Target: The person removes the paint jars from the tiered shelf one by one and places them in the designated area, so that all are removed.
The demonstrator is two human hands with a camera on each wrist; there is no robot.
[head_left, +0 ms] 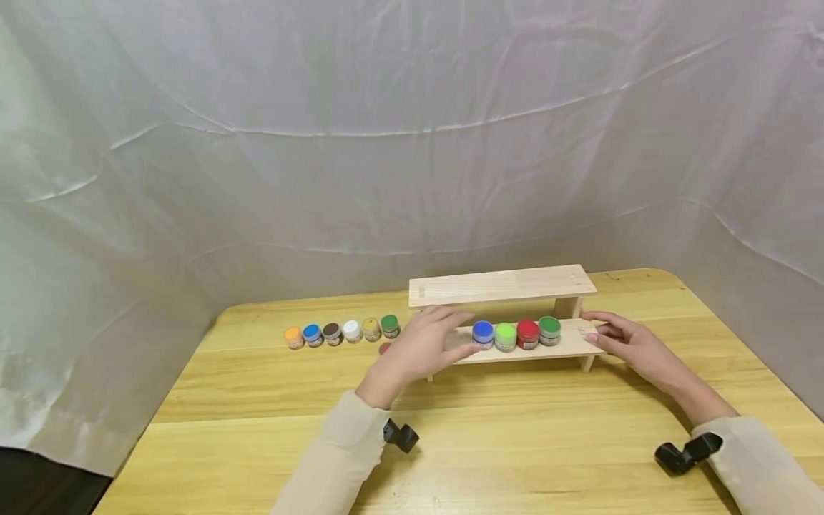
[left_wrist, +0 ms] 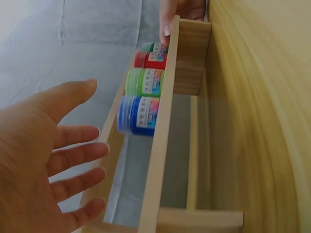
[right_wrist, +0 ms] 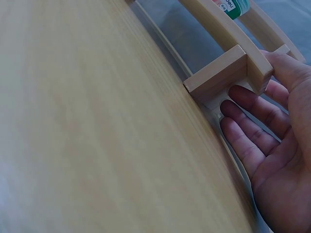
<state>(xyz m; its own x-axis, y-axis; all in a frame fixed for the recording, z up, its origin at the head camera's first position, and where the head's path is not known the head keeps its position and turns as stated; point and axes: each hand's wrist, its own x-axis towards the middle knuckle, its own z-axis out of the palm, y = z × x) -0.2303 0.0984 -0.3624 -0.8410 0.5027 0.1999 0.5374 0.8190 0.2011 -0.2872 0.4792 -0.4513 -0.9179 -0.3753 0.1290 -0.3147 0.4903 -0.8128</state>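
Note:
A two-tier wooden rack [head_left: 502,287] stands on the table. Its lower shelf [head_left: 576,342] carries a row of paint jars: blue [head_left: 483,335], light green [head_left: 505,337], red [head_left: 528,335] and dark green [head_left: 550,331]. My left hand [head_left: 418,347] hovers by the shelf's left part, close to the blue jar; in the left wrist view its fingers are spread, apart from the jar and holding nothing. At the shelf's right end my right hand [head_left: 634,350] grips the board, thumb on top and fingers reaching below, as the right wrist view shows.
Left of the rack stands a row of several more paint jars, from an orange jar [head_left: 294,338] to a green jar [head_left: 390,327]. A brownish-red lid [head_left: 384,348] is partly hidden by my left hand. Grey cloth [head_left: 386,179] hangs behind the wooden table [head_left: 257,408].

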